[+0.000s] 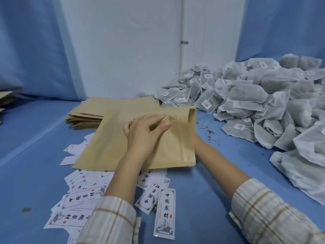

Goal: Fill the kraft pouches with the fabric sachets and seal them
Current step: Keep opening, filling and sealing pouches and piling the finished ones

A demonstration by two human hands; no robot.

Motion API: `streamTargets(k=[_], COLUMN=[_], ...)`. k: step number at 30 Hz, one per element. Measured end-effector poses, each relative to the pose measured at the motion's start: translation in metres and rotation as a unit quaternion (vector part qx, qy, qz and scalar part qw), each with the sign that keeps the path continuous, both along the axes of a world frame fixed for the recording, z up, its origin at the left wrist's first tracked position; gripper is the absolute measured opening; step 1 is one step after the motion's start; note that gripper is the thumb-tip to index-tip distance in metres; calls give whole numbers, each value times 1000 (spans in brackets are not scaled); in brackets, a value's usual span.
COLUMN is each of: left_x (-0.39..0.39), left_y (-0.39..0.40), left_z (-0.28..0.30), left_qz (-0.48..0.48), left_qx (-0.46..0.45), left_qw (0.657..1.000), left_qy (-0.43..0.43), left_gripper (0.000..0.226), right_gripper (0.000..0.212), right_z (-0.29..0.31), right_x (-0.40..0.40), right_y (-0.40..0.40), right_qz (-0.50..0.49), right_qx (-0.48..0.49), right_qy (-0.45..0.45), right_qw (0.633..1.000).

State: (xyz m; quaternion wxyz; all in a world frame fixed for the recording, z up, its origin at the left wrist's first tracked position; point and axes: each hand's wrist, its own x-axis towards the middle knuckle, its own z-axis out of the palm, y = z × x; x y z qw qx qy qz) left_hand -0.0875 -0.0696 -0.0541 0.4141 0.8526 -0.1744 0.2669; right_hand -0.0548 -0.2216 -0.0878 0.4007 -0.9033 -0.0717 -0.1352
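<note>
A flat kraft pouch [112,147] lies tilted over the blue table at centre, its open mouth at the right edge. My left hand [146,132] rests on top and pinches the upper layer near the mouth between thumb and fingers. My right hand is hidden by the pouch; only its wrist [200,145] shows at the pouch's right edge, and I cannot tell whether it is inside or underneath. A large heap of white fabric sachets [263,95] with small labels fills the right side. A stack of empty kraft pouches [112,108] lies just behind the held one.
White printed paper labels [165,212] are scattered on the blue cloth [35,138] in front of and under the pouch. Loose herb bits [210,132] lie between the pouch and the sachets. More kraft pouches [7,97] sit at the far left edge. A white wall stands behind.
</note>
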Motion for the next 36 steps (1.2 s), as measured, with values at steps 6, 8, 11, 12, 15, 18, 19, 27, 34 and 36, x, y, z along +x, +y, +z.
streamTargets(k=[6,8,11,12,15,18,19,27,34,36], left_x=[-8,-10,-15,-17,-24,-28,-29,-29,-27,-26], left_y=[-44,-66,-98,-108,-134,-151,-155,-167,-164,-163], left_z=[6,8,8,7,3,2,2,1,-5,-5], left_qz=[-63,-56,-72,-82,-103,-97,-95,-107,-93,-73], left_qx=[-74,-49,-27,-27,-16,6,7,-23,-24,-24], left_qw=[993,996,995,994,991,992,992,990,991,993], left_qy=[61,54,61,69,86,81,80,85,92,86], left_gripper=[25,25,22,22,13,9,8,14,14,14], right_gripper=[38,27,35,35,7,19,24,64,68,64], right_z=[31,33,40,41,43,43,45,49,53,51], right_x=[-58,-71,-92,-98,-114,-122,-124,-145,-139,-133], right_y=[-56,-77,-109,-118,-144,-174,-185,-267,-247,-231], right_qz=[-44,-79,-118,-119,-111,-147,-180,-337,-338,-355], right_qx=[-70,-121,-187,-201,-252,-308,-325,-182,38,102], right_qy=[-119,-110,-100,-99,-116,-139,-131,109,-109,-160], right_qw=[989,983,970,967,954,930,919,917,934,915])
